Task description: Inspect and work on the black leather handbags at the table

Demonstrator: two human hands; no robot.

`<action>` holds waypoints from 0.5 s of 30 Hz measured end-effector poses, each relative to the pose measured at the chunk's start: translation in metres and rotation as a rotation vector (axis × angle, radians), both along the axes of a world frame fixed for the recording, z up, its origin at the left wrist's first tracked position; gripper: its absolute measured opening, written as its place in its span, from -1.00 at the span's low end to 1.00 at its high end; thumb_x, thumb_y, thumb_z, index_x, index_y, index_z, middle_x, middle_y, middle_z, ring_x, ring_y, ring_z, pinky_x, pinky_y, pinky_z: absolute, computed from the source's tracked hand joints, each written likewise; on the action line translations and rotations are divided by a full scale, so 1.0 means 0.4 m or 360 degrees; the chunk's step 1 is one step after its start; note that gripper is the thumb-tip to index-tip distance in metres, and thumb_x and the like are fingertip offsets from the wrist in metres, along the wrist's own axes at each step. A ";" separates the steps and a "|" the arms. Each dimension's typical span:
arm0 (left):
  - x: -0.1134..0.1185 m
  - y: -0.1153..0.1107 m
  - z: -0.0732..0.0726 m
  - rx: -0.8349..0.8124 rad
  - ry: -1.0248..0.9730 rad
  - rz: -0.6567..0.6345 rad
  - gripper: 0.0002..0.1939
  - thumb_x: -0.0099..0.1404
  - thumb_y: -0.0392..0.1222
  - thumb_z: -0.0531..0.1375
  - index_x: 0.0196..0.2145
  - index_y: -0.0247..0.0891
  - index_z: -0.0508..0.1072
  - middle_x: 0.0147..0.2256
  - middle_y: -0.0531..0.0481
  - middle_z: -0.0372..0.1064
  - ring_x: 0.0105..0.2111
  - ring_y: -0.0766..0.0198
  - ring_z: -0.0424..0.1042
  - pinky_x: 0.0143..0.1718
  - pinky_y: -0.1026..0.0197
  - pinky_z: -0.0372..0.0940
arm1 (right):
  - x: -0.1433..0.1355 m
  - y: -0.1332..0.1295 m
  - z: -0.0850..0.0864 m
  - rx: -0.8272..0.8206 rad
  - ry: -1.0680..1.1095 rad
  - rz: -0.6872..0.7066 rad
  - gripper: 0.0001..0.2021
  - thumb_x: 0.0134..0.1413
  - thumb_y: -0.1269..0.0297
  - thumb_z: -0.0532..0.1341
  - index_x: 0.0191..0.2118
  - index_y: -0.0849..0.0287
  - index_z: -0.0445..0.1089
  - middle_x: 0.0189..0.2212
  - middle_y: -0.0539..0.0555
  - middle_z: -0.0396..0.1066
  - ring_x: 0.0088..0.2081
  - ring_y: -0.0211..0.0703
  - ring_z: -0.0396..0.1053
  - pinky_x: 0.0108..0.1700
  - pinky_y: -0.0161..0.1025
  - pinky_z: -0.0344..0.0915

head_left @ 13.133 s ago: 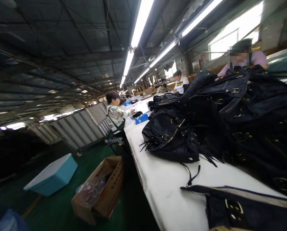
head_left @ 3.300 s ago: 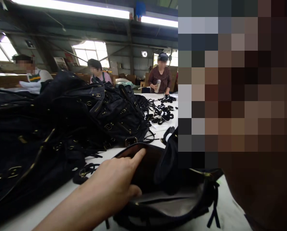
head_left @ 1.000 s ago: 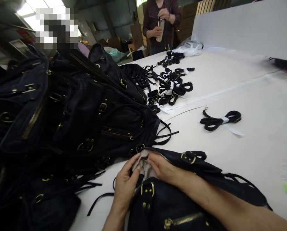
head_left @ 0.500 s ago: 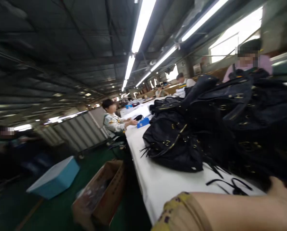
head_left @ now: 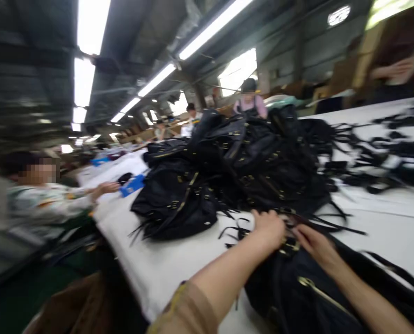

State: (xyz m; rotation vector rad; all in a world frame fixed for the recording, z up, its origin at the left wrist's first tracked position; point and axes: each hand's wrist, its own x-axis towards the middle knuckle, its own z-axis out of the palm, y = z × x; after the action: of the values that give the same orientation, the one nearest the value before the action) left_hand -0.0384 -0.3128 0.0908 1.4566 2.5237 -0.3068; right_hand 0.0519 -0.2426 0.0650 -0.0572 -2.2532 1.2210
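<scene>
A black bag (head_left: 297,283) with a gold zipper and gold-coloured fittings lies on the white table in front of me. My left hand (head_left: 271,228) has its fingers curled over the bag's far top part, gripping it. Close beside it, my right hand (head_left: 316,246) pinches the same bag near a metal buckle. The exact bit between the fingers is partly hidden and blurred. Thin black straps stick out around both hands, and a long black strap loops at the bag's right side.
Beyond my hands a large heap of black bags (head_left: 241,162) covers the white table (head_left: 179,264). Loose black straps (head_left: 384,162) lie at the right. A co-worker (head_left: 54,195) sits at the left edge by a blue box (head_left: 132,184). A brown carton (head_left: 78,306) stands on the floor.
The view has swung to the right, so the heap appears further left. Both my hands now show on a bag nearer to me; before, only my left arm and part of its hand were visible.
</scene>
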 end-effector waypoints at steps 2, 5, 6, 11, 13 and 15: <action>-0.007 0.012 -0.007 0.0024 0.0101 0.0006 -0.74 0.38 -0.21 0.03 -0.07 -0.32 0.43 -0.03 -0.18 0.34 -0.02 0.02 0.32 0.12 -0.30 0.07 | 0.016 0.027 -0.042 0.0009 -0.0149 -0.0190 -0.70 0.16 0.21 0.00 -0.56 0.13 0.24 -0.65 0.02 0.15 -0.56 -0.18 0.14 -0.47 -0.27 0.19; -0.025 0.039 -0.034 0.0033 0.0160 -0.0055 -0.79 0.38 -0.28 0.03 -0.14 -0.35 0.44 -0.08 -0.15 0.35 -0.01 0.03 0.31 0.15 -0.32 0.00 | -0.001 0.069 -0.114 -0.0018 -0.0294 -0.0327 -0.78 0.13 0.34 0.03 -0.54 0.18 0.19 -0.60 -0.01 0.17 -0.50 -0.24 0.16 -0.36 -0.31 0.24; -0.028 0.044 -0.040 0.0024 0.0151 -0.0074 -0.78 0.38 -0.29 0.02 -0.14 -0.35 0.44 -0.09 -0.15 0.35 -0.02 0.03 0.31 0.13 -0.30 0.04 | -0.008 0.077 -0.131 -0.0037 -0.0315 -0.0332 -0.80 0.12 0.38 0.03 -0.52 0.19 0.18 -0.57 -0.01 0.18 -0.48 -0.25 0.17 -0.33 -0.32 0.24; -0.038 0.035 -0.044 -0.0011 0.0047 -0.0136 -0.77 0.34 -0.18 0.04 -0.20 -0.30 0.45 -0.14 -0.16 0.31 -0.12 0.04 0.35 -0.11 -0.06 0.24 | -0.024 0.074 -0.158 -0.0119 -0.0291 -0.0301 -0.81 0.13 0.49 0.03 -0.49 0.21 0.15 -0.52 -0.03 0.18 -0.45 -0.29 0.16 -0.31 -0.34 0.21; -0.044 0.032 -0.040 0.0011 0.0045 -0.0177 -0.78 0.31 -0.19 0.04 -0.27 -0.29 0.47 -0.19 -0.16 0.30 -0.17 0.03 0.35 -0.16 0.00 0.22 | -0.023 0.071 -0.159 -0.0119 -0.0253 -0.0306 -0.81 0.13 0.52 0.04 -0.49 0.22 0.15 -0.53 -0.04 0.17 -0.45 -0.30 0.15 -0.32 -0.35 0.20; -0.052 0.031 -0.035 0.0044 0.0047 -0.0238 -0.79 0.27 -0.20 0.05 -0.35 -0.28 0.47 -0.25 -0.15 0.28 -0.22 0.04 0.35 -0.19 0.04 0.18 | -0.020 0.070 -0.161 -0.0097 -0.0213 -0.0322 -0.81 0.13 0.54 0.06 -0.49 0.23 0.17 -0.53 -0.04 0.16 -0.45 -0.31 0.14 -0.32 -0.35 0.18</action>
State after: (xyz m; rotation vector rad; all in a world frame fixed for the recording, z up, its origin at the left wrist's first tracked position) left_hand -0.0593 -0.3003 0.0770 1.6670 2.4556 -0.3207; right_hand 0.0439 -0.2146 0.0007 -0.3910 -2.2585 1.2069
